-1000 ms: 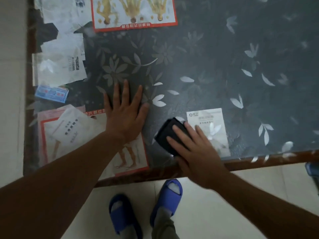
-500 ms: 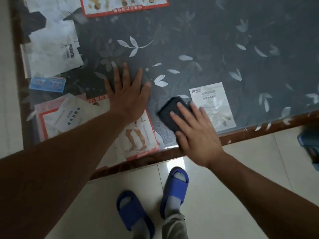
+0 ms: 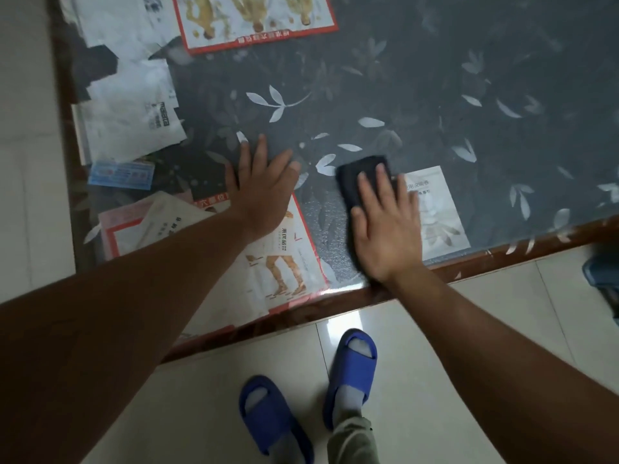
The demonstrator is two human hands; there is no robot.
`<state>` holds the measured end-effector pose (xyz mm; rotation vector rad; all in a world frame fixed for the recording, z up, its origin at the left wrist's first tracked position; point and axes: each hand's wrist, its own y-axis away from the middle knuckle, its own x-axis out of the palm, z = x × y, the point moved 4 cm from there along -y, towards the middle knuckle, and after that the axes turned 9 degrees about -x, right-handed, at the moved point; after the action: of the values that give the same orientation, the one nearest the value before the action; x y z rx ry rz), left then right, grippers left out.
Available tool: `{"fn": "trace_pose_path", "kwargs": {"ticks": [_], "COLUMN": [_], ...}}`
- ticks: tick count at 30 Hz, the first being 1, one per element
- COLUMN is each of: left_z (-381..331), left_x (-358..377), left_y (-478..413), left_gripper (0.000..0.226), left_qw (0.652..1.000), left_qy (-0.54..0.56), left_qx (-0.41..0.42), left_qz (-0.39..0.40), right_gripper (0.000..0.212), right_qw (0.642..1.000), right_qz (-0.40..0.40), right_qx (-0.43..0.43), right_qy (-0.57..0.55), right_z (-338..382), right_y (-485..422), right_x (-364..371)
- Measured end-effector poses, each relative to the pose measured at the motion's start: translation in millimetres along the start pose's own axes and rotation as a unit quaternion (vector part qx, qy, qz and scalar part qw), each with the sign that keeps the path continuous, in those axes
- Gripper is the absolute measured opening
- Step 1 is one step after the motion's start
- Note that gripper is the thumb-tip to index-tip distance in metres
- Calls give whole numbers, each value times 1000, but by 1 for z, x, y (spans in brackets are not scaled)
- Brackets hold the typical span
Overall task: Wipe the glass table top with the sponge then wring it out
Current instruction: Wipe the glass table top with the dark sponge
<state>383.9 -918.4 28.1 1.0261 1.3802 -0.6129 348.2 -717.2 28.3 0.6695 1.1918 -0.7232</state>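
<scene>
- left hand (image 3: 264,192): palm down on the glass of the desk (image 3: 435,95), fingers straight and spread, holding nothing. the heel of the hand lies over the upper edge of a red-bordered chart (image 3: 288,252).
- right hand (image 3: 385,229): palm down, fingers straight and close together, pressing flat on the sponge (image 3: 351,185). the fingers lie over it and do not curl round it. the wrist sits above the desk's near wooden rim, and the outline of the hand is slightly blurred.
- sponge: a dark, flat block on the glass close to the near edge, just to the right of the left hand but apart from it. its left side and far end show beyond the fingertips, and its right side meets the left edge of a white leaflet (image 3: 438,209).
- desk: dark glass with a pale leaf pattern and a brown rim.
- papers, which appear to lie under the glass: a second red-bordered chart (image 3: 258,18) at the far edge, a white printed sheet (image 3: 134,128) at the left and a blue slip (image 3: 120,175) below it.
- floor (image 3: 435,329): pale tiles, on which stand two feet in blue slippers (image 3: 355,360) in front of the near edge.
</scene>
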Motion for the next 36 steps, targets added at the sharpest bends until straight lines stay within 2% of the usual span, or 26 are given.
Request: {"fn": "trace_pose_path", "kwargs": {"ticks": [2, 3, 5, 7, 9, 11, 14, 16, 17, 19, 21, 22, 26, 27, 29, 31, 33, 34, 35, 36], "left_z": [3, 8, 23, 43, 60, 64, 62, 63, 64, 63, 64, 63, 64, 64, 65, 65, 65, 65, 65, 64], "left_x": [0, -4, -10, -13, -15, -9, -3, -4, -4, -4, -6, -7, -10, -10, -11, -10, -11, -11, -12, -13], "left_y": [-1, -1, -8, -18, -28, -30, -29, -30, -30, -30, -30, -30, -30, -31, -32, -33, -34, -34, -34, -34], "left_gripper": [46, 48, 56, 57, 57, 59, 65, 67, 69, 71, 74, 75, 74, 74, 74, 75, 76, 76, 76, 76], "left_qw": [1000, 999, 997, 996, 996, 997, 997, 997, 997, 998, 998, 998, 997, 997, 997, 996, 995, 995, 995, 994], "left_qy": [22, 41, 66, 76, 55, 8, -23, -10, -7, -6, -2, 1, 13, 12, 14, 18, 22, 25, 30, 37], "left_qx": [0, -10, -20, -49, -75, -70, -59, -63, -62, -60, -66, -67, -72, -74, -74, -77, -84, -87, -89, -92], "left_qz": [14, 13, 16, 9, -17, -36, -43, -40, -35, -20, -5, 3, 22, 24, 35, 39, 41, 40, 37, 35], "right_gripper": [61, 61, 59, 57, 56, 56, 60, 60, 59, 57, 56, 56, 59, 58, 58, 58, 57, 57, 58, 60], "right_qw": [998, 999, 998, 983, 970, 976, 999, 1000, 999, 984, 967, 968, 999, 1000, 999, 983, 955, 949, 957, 974], "right_qz": [-12, -14, 4, 42, 70, 46, -7, -8, -2, 34, 64, 59, 13, 6, 0, 19, 71, 78, 67, 48], "right_qx": [62, 46, -63, -180, -234, -211, -47, -5, -41, -175, -247, -242, -29, -8, -46, -180, -285, -303, -278, -218], "right_qy": [-14, -7, 5, 14, 7, 21, 13, 6, 12, 23, 16, 15, -4, -10, 0, 14, 32, 39, 43, 39], "right_z": [0, 9, 33, 48, 42, 25, 2, 14, 28, 57, 54, 42, -9, -8, 10, 30, 27, 18, 8, -3], "right_y": [-14, -12, 8, 36, 35, -5, -95, -117, -110, -74, -65, -84, -196, -207, -195, -154, -131, -142, -164, -192], "right_x": [-2, -1, 5, 11, 10, 5, -7, -6, -1, 7, 5, 1, -18, -19, -14, -8, -7, -9, -13, -17]}}
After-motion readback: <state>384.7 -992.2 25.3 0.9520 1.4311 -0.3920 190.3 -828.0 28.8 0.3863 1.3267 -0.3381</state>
